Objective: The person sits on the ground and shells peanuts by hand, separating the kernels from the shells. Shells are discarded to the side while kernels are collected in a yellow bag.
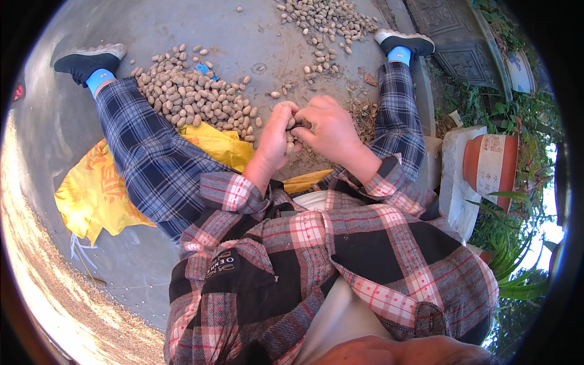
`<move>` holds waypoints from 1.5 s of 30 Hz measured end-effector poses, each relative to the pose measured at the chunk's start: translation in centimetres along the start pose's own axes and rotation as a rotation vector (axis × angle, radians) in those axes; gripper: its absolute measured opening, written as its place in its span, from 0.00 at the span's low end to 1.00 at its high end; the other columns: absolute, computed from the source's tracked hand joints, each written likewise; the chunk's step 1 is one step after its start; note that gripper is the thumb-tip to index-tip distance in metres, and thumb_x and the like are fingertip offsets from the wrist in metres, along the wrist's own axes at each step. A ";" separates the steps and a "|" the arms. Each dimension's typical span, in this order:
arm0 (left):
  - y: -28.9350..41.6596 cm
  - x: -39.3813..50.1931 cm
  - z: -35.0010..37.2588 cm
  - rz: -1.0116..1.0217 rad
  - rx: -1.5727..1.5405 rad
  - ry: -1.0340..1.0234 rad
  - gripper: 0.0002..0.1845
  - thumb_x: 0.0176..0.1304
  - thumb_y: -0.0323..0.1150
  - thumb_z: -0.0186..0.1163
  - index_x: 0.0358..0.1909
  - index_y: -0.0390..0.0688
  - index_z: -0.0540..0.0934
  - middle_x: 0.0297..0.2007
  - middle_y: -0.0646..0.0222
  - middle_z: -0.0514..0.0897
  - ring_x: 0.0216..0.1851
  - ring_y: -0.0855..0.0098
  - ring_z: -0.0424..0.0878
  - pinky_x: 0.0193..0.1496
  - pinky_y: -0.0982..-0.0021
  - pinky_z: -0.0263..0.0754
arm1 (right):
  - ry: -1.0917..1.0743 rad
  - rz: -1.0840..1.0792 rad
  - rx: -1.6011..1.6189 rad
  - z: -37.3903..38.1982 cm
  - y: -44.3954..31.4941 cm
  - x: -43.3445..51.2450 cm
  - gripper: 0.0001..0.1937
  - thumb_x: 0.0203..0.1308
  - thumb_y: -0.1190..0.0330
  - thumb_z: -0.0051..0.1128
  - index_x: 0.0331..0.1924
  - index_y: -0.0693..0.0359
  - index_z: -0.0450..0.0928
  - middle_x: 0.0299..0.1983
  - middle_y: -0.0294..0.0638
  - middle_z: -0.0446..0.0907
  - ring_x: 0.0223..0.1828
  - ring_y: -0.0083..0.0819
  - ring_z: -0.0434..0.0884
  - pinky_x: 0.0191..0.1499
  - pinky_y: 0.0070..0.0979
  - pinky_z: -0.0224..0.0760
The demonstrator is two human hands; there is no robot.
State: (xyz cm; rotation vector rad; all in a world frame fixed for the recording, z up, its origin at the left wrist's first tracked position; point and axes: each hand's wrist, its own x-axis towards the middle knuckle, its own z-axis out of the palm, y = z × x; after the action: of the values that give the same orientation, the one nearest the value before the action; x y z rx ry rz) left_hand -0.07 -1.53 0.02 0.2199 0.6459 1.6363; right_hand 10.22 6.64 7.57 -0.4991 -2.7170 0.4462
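Before my chest both hands meet. My left hand (274,135) is curled around a few brown oval pieces (290,147), nuts or small tubers; I cannot tell which. My right hand (329,129) is beside it, thumb and fingers pinched together close to the pieces; what lies between those fingertips is hidden. Left of the hands a large heap of the same oval pieces (191,93) lies on the concrete floor (237,36). A smaller, looser pile (326,18) is farther ahead. Dry brown debris (362,114) lies beyond my right hand.
My plaid-trousered legs spread either side of the heap. A yellow woven sack (105,191) lies under my left leg. A small blue object (203,69) rests on the heap. To the right stand a stone block (456,178), a terracotta pot (490,166) bearing writing, and green plants (515,269).
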 end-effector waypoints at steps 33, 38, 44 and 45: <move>-0.1 0.1 -0.1 -0.032 0.071 -0.091 0.26 0.70 0.50 0.41 0.62 0.44 0.61 0.38 0.66 0.77 0.24 0.81 0.72 0.16 0.85 0.63 | -0.298 0.204 0.324 0.0 2.4 0.1 0.16 0.45 0.67 0.62 0.41 0.62 0.80 0.35 0.46 0.77 0.40 0.41 0.76 0.44 0.33 0.69; 0.0 -0.1 0.6 -0.027 0.077 -0.055 0.24 0.70 0.48 0.42 0.62 0.45 0.63 0.36 0.69 0.76 0.23 0.81 0.71 0.15 0.85 0.61 | -0.228 0.221 0.375 0.1 2.1 -0.1 0.13 0.47 0.70 0.61 0.39 0.63 0.79 0.35 0.45 0.76 0.40 0.39 0.76 0.44 0.32 0.70; -0.5 0.7 -0.6 -0.024 0.171 0.025 0.16 0.68 0.46 0.49 0.48 0.44 0.70 0.33 0.71 0.76 0.22 0.82 0.71 0.15 0.84 0.60 | -0.137 0.301 0.558 -0.2 2.3 -0.2 0.11 0.51 0.75 0.58 0.40 0.66 0.77 0.34 0.42 0.75 0.37 0.32 0.77 0.41 0.26 0.71; -0.5 0.7 -0.6 -0.014 0.194 0.033 0.15 0.67 0.45 0.50 0.46 0.44 0.70 0.32 0.72 0.76 0.22 0.82 0.71 0.14 0.83 0.60 | -0.141 0.329 0.607 -0.2 2.3 -0.1 0.11 0.52 0.75 0.58 0.40 0.66 0.77 0.34 0.41 0.75 0.36 0.30 0.77 0.41 0.25 0.72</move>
State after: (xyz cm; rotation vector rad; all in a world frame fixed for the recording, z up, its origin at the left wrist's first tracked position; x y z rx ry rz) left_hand -0.05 -1.04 -0.91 0.3293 0.8308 1.5665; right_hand 11.08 8.67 6.92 -0.7513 -2.4374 1.3770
